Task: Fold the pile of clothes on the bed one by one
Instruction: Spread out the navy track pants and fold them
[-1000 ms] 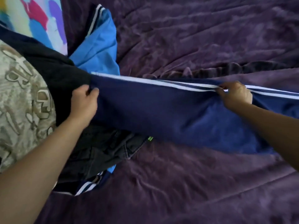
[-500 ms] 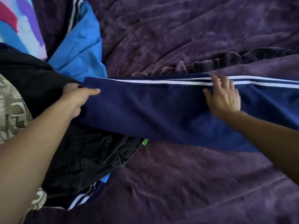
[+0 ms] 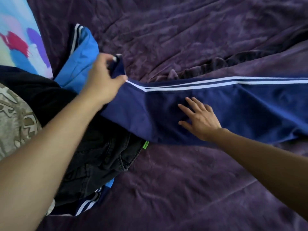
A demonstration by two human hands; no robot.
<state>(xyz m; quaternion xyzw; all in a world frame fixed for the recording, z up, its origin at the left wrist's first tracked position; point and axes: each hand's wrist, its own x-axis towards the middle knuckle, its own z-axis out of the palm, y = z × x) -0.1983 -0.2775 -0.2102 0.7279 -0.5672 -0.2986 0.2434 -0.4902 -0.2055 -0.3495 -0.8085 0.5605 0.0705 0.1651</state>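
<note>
The navy track pants (image 3: 250,110) lie stretched across the middle of the frame on the bed (image 3: 183,189), running from the centre left out past the right edge. Two white stripes (image 3: 216,82) follow their upper edge.

The left hand (image 3: 103,80) comes in from the lower left, with the bare forearm slanting up across the frame. Its grip is closed on the left end of the pants: fingers and thumb curl round the bunched fabric, and the thumb tip sits right where the stripes begin. That end is raised a little off the bed, so the cloth slopes down toward the right.

The right hand (image 3: 200,120) comes in from the right edge, its forearm angled up and to the left. It lies palm down on the pants just below the stripes, near the centre of the frame, with its fingers straight and spread. Its grip is loose and holds nothing.

The pile of clothes (image 3: 93,147) sits at the left, partly under the left forearm. Black jeans (image 3: 100,164) lie on top, with a small green tag (image 3: 146,145) at their right edge. A bright blue garment (image 3: 81,64) lies just behind the left hand. A black shirt (image 3: 41,92) and a beige patterned cloth (image 3: 13,117) lie at the far left. A colourful printed fabric (image 3: 20,44) fills the upper left corner.
</note>
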